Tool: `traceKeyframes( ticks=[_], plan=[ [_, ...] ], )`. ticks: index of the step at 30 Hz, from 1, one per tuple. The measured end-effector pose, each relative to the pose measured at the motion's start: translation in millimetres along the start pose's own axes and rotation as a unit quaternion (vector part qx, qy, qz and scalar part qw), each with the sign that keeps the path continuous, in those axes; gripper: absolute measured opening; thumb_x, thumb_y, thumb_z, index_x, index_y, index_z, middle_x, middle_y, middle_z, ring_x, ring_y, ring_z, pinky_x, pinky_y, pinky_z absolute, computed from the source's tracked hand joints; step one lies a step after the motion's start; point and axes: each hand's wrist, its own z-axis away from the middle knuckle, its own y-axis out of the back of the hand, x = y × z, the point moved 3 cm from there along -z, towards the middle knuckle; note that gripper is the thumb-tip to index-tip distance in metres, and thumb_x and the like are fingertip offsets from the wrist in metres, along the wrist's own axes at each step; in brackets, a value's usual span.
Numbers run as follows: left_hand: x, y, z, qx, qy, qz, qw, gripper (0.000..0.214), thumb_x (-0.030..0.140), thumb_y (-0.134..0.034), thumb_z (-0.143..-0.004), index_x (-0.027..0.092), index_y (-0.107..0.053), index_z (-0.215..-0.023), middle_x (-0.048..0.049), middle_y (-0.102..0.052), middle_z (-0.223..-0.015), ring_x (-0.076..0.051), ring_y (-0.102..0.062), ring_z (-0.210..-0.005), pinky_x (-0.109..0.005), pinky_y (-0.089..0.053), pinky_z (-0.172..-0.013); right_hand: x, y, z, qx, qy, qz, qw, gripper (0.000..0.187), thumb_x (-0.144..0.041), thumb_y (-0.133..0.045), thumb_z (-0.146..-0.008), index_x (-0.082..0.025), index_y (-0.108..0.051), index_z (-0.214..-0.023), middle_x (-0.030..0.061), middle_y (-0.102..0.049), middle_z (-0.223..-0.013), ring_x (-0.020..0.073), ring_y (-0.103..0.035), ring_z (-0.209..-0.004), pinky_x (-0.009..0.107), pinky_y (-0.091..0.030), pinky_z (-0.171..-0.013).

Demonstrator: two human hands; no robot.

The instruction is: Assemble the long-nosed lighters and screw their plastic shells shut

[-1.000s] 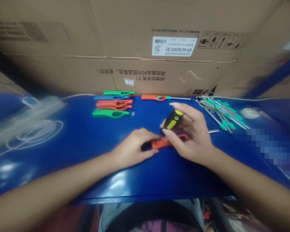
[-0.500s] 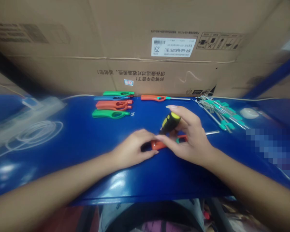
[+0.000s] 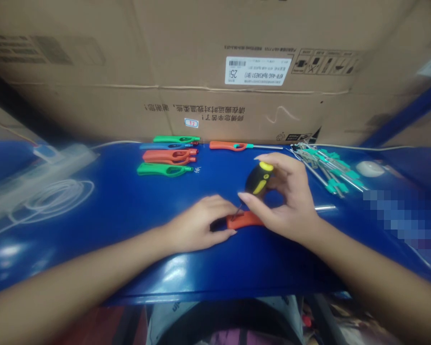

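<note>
My right hand (image 3: 289, 196) grips a short black-and-yellow screwdriver (image 3: 257, 182), held tilted with its thin shaft pointing down. The tip meets the handle end of an orange gas lighter (image 3: 247, 220) lying on the blue table. My left hand (image 3: 204, 223) pinches that same end of the lighter between thumb and fingers. Past my right hand the lighter's metal tube (image 3: 325, 208) sticks out; the middle of the lighter is hidden behind the hand. Behind, another orange lighter (image 3: 224, 145) with a metal tube lies near the cardboard.
Several handles lie at the back left, among them a green handle (image 3: 158, 169) and an orange handle (image 3: 158, 155). Metal tubes with teal parts (image 3: 332, 167) are heaped at the back right, near a white round object (image 3: 370, 168). A coiled white cable (image 3: 53, 201) lies left. Cardboard (image 3: 122, 115) stands behind.
My right hand has risen slightly and shifted right with the screwdriver, which now stands more upright, showing its shaft. The lighter has tilted a little, its tube moving down and right.
</note>
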Motion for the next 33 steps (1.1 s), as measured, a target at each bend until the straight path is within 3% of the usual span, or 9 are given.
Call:
traceKeyframes(
  ticks=[4,6,10,13,18,23,28,30,33],
  plan=[
    [1.0,0.9,-0.3,-0.004,0.002,0.002,1.0,0.036,0.026,-0.066,-0.092,0.019,-0.062,-0.128,-0.0085,-0.071,-0.118,-0.023,-0.064,-0.108,-0.042,-0.048,-0.1,-3.2,3.0,-2.1,-0.048,-0.037,-0.067,0.996,0.047,-0.021,-0.058,-0.096,-0.028,-0.043,-0.14,0.0104,-0.061,-0.128,0.0125,-0.067,-0.069,0.027,-0.06,-0.057],
    [0.6,0.8,0.1,-0.003,0.0,0.0,1.0,0.036,0.026,-0.066,-0.092,0.02,-0.062,-0.127,-0.0087,-0.071,-0.118,-0.023,-0.063,-0.109,-0.042,-0.048,-0.101,-3.1,5.5,-3.4,-0.038,-0.032,-0.061,0.997,0.046,-0.023,-0.06,-0.095,-0.028,-0.045,-0.139,0.01,-0.063,-0.125,0.0153,-0.069,-0.076,0.027,-0.06,-0.056],
    [-1.0,0.0,1.2,0.009,-0.01,-0.005,1.0,0.033,0.027,-0.067,-0.092,0.019,-0.064,-0.124,-0.0092,-0.071,-0.117,-0.023,-0.063,-0.109,-0.041,-0.048,-0.1,-5.4,12.4,-7.0,0.02,0.065,0.053,0.996,0.053,-0.029,-0.077,-0.084,-0.031,-0.053,-0.132,0.0083,-0.065,-0.117,0.0203,-0.068,-0.082,0.029,-0.058,-0.054],
    [-1.1,0.4,1.4,0.015,-0.011,-0.006,1.0,0.031,0.028,-0.067,-0.093,0.019,-0.064,-0.122,-0.009,-0.072,-0.115,-0.023,-0.063,-0.107,-0.04,-0.048,-0.099,-11.1,13.5,-9.8,-0.009,0.124,0.1,0.987,0.048,-0.03,-0.072,-0.087,-0.031,-0.057,-0.132,0.008,-0.067,-0.109,0.0226,-0.066,-0.086,0.033,-0.06,-0.06],
    [0.3,0.7,0.5,-0.004,-0.009,-0.003,1.0,0.035,0.026,-0.066,-0.093,0.018,-0.062,-0.127,-0.0093,-0.071,-0.115,-0.022,-0.063,-0.107,-0.039,-0.047,-0.1,-10.6,10.0,-10.9,-0.093,0.038,0.022,0.995,0.052,-0.02,-0.051,-0.099,-0.028,-0.042,-0.149,0.0103,-0.063,-0.127,0.0213,-0.068,-0.099,0.035,-0.063,-0.072],
    [0.6,1.2,0.1,0.011,-0.008,-0.01,1.0,0.029,0.029,-0.065,-0.094,0.019,-0.065,-0.121,-0.0085,-0.072,-0.112,-0.022,-0.063,-0.104,-0.04,-0.049,-0.098,-10.9,11.0,-8.5,-0.018,0.091,0.077,0.993,0.045,-0.03,-0.073,-0.088,-0.03,-0.06,-0.131,0.0051,-0.071,-0.102,0.0179,-0.065,-0.072,0.032,-0.06,-0.062],
    [1.4,1.3,-0.6,0.0,-0.006,-0.004,1.0,0.032,0.028,-0.065,-0.094,0.018,-0.064,-0.124,-0.0096,-0.071,-0.114,-0.023,-0.063,-0.106,-0.041,-0.049,-0.099,-12.3,8.4,-9.7,-0.087,-0.013,-0.079,0.993,0.042,-0.024,-0.043,-0.104,-0.03,-0.049,-0.145,0.0076,-0.066,-0.127,0.0128,-0.068,-0.069,0.03,-0.061,-0.061],
    [1.1,1.1,-0.4,0.003,-0.004,-0.003,1.0,0.031,0.028,-0.065,-0.093,0.019,-0.065,-0.122,-0.0097,-0.071,-0.115,-0.023,-0.064,-0.107,-0.041,-0.049,-0.099,-15.8,10.5,-11.7,-0.083,0.0,-0.083,0.993,0.038,-0.025,-0.05,-0.101,-0.031,-0.056,-0.138,0.0057,-0.07,-0.119,0.0135,-0.068,-0.069,0.029,-0.06,-0.06],
    [0.0,0.7,0.1,0.012,-0.003,0.0,1.0,0.029,0.028,-0.067,-0.092,0.019,-0.066,-0.119,-0.0093,-0.072,-0.115,-0.023,-0.064,-0.108,-0.042,-0.049,-0.101,-21.4,16.8,-13.7,-0.018,0.077,0.036,0.996,0.036,-0.025,-0.07,-0.09,-0.032,-0.067,-0.125,0.0032,-0.074,-0.099,0.0173,-0.068,-0.072,0.031,-0.059,-0.063]
  ],
)
